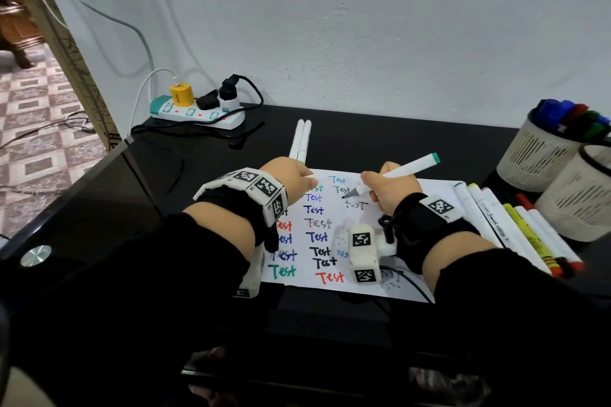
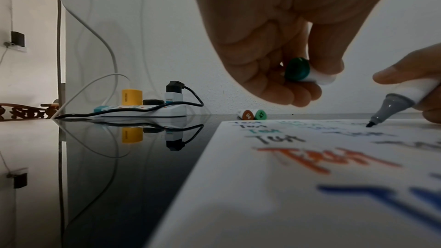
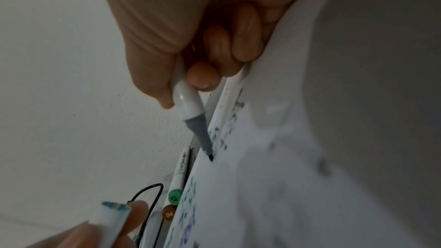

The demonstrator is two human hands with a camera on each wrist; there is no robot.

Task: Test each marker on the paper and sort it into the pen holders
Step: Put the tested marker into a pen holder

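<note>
A: Marker (image 1: 398, 175): smooth white barrel, teal end, grey tapered collar, dark chisel nib touching matte white paper (image 1: 426, 195) near top centre. Gripped in right hand (image 1: 393, 190), writing pose, barrel tilted up to the right.

B: Left hand (image 1: 291, 182)?

A: Curled round teal-ended cap (image 2: 301, 70), over paper's left edge. Cap hidden in head view.

B: Holders?

A: Two slotted round pen holders (image 1: 545, 152) far right, partly cut off. Contents blurred, caps only.
</note>
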